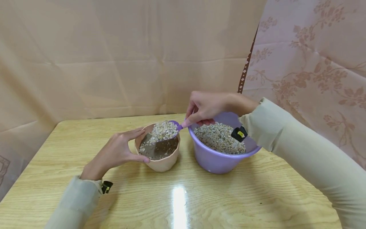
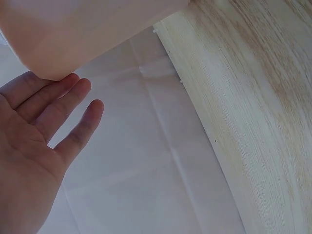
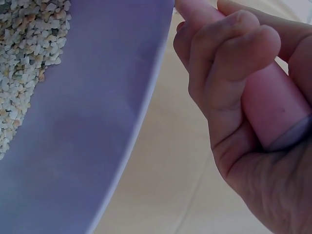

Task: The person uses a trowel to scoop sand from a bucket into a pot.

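My right hand point(image 1: 207, 106) grips the pink handle point(image 3: 275, 107) of a small hand trowel point(image 1: 179, 128) with a purple blade. Heaped on the blade is pale gravel point(image 1: 164, 131), held over a peach flowerpot point(image 1: 163, 165). Inside the pot lies a brown surface point(image 1: 160, 150) with scattered gravel bits. My left hand point(image 1: 117, 149) holds the pot's left side, thumb at the near rim and fingers at the far rim. In the left wrist view, fingertips point(image 2: 68, 80) touch the pot wall while the little finger stands apart from it.
Right of the pot stands a purple basin point(image 1: 214, 163) containing more gravel point(image 1: 220, 138); its rim passes beneath my right hand. Both vessels rest on a glossy wood-grain table point(image 1: 143, 200). Beige cloth point(image 1: 128, 57) hangs behind, and a floral-patterned cloth point(image 1: 311, 63) hangs at the right.
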A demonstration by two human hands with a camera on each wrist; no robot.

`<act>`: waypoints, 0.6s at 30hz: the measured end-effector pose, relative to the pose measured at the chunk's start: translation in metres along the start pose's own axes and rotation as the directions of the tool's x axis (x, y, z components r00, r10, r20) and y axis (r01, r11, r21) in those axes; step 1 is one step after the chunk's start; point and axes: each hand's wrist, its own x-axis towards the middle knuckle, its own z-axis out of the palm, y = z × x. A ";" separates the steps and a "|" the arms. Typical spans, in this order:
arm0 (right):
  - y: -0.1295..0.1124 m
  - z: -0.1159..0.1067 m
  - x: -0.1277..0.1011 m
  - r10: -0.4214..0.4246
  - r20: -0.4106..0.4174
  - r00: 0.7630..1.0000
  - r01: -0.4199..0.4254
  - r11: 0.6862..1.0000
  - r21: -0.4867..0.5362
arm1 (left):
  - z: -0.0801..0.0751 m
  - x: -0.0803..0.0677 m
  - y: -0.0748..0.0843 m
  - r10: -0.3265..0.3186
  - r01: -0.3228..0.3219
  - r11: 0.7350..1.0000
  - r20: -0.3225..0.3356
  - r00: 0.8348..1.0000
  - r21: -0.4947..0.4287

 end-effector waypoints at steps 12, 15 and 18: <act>-0.009 -0.003 0.003 0.027 0.014 1.000 -0.026 0.996 -0.088 | 0.001 -0.001 0.001 0.008 -0.008 1.000 -0.003 1.000 0.004; -0.013 -0.004 0.003 0.038 0.020 0.999 -0.035 0.994 -0.108 | 0.001 -0.001 0.000 0.005 -0.005 1.000 -0.003 1.000 0.010; -0.015 -0.006 0.002 0.046 0.017 0.999 -0.044 0.990 -0.132 | 0.001 -0.001 0.000 0.000 0.000 1.000 -0.005 1.000 0.018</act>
